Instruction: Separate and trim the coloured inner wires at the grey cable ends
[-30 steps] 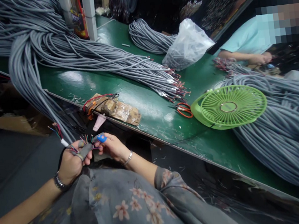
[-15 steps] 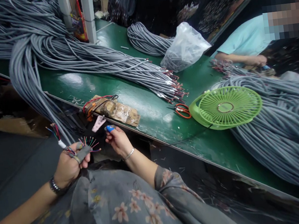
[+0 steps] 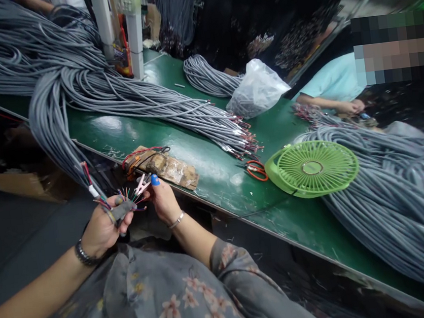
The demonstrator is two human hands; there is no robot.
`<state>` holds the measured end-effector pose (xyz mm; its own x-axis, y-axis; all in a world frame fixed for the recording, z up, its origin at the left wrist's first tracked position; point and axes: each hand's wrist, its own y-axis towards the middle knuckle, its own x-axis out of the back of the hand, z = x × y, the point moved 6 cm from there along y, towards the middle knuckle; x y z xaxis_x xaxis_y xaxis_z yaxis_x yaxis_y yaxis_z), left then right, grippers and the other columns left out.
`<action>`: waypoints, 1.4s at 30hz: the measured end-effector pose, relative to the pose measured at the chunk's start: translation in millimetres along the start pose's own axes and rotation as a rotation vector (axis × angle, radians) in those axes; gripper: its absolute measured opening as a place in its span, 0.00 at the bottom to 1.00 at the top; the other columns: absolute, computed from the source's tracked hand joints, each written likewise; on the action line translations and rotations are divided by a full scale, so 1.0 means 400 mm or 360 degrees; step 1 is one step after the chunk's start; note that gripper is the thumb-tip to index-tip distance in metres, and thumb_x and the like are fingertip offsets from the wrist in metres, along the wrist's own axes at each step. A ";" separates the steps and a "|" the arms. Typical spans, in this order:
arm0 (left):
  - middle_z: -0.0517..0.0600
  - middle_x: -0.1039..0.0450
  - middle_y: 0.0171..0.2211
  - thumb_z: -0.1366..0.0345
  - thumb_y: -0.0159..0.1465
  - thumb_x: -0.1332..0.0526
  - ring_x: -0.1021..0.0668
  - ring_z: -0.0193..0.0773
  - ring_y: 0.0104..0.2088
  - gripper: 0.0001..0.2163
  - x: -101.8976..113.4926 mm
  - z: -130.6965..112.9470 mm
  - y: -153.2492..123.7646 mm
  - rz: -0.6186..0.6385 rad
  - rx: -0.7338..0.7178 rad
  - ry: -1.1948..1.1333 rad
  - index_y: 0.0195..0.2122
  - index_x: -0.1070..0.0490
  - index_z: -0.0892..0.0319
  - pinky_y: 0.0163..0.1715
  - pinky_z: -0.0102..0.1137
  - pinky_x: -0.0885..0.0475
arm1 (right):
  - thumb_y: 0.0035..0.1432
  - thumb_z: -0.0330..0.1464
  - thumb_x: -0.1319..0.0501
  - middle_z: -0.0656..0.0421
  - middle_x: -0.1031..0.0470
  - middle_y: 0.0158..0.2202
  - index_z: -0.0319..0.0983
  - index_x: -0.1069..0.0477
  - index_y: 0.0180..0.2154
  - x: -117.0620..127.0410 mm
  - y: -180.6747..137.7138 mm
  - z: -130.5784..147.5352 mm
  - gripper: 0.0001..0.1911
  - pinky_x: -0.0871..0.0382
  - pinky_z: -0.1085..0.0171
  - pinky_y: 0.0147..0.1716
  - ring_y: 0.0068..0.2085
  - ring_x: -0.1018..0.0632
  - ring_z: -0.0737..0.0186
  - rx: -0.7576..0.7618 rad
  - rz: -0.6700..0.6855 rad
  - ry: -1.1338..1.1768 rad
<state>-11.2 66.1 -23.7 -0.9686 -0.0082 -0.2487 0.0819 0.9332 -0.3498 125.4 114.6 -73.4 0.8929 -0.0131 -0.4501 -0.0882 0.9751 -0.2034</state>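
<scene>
My left hand (image 3: 104, 223) is closed around the end of a grey cable, with grey coverings on some fingers. Thin coloured wires (image 3: 131, 198) fan out from its grip toward the right. Behind that hand, another cable end (image 3: 92, 189) shows a white band and loose coloured wires. My right hand (image 3: 164, 201), a blue cover on its thumb, is pinched close to the wire tips; what lies between its fingers is too small to make out. A pale pink clip (image 3: 141, 185) is at the bench edge, right by these fingertips; whether they touch it I cannot tell.
A taped block (image 3: 175, 169) lies along the edge of the green bench (image 3: 213, 171). Beyond are grey cable bundles (image 3: 144, 98), a plastic bag (image 3: 260, 89), orange-handled scissors (image 3: 256, 170) and a green fan (image 3: 312, 168). A person in light blue (image 3: 331, 84) works across the bench.
My right hand has moved left, up to the wire tips and the pink clip. My left hand keeps its hold on the wires. The whole view has shifted slightly.
</scene>
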 end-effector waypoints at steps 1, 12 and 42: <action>0.44 0.32 0.13 0.54 0.39 0.20 0.37 0.26 0.10 0.20 0.000 0.004 0.003 0.0007 0.0010 -0.0008 0.19 0.28 0.58 0.11 0.23 0.45 | 0.54 0.64 0.31 0.64 0.31 0.22 0.42 0.26 0.28 0.002 0.000 -0.006 0.31 0.29 0.63 0.32 0.27 0.30 0.64 0.0037 -0.0046 -0.0023; 0.43 0.32 0.12 0.53 0.42 0.19 0.37 0.27 0.11 0.19 0.014 0.041 0.017 0.0140 0.0053 -0.0032 0.22 0.26 0.58 0.11 0.24 0.43 | 0.59 0.60 0.30 0.60 0.26 0.28 0.41 0.24 0.34 -0.040 0.013 -0.052 0.27 0.25 0.61 0.35 0.29 0.29 0.62 -0.0432 0.0119 0.0390; 0.45 0.29 0.13 0.57 0.43 0.24 0.34 0.27 0.10 0.16 0.009 0.005 -0.019 -0.0125 -0.0175 0.0054 0.16 0.30 0.57 0.11 0.22 0.42 | 0.63 0.52 0.29 0.63 0.28 0.25 0.39 0.23 0.35 -0.034 -0.017 -0.030 0.22 0.28 0.69 0.27 0.26 0.30 0.68 -0.0282 0.0179 0.0391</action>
<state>-14.9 58.4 -23.7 -0.9786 -0.0725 -0.1927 -0.0191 0.9639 -0.2657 108.8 105.5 -76.3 0.7415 0.0187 -0.6707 -0.2753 0.9201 -0.2788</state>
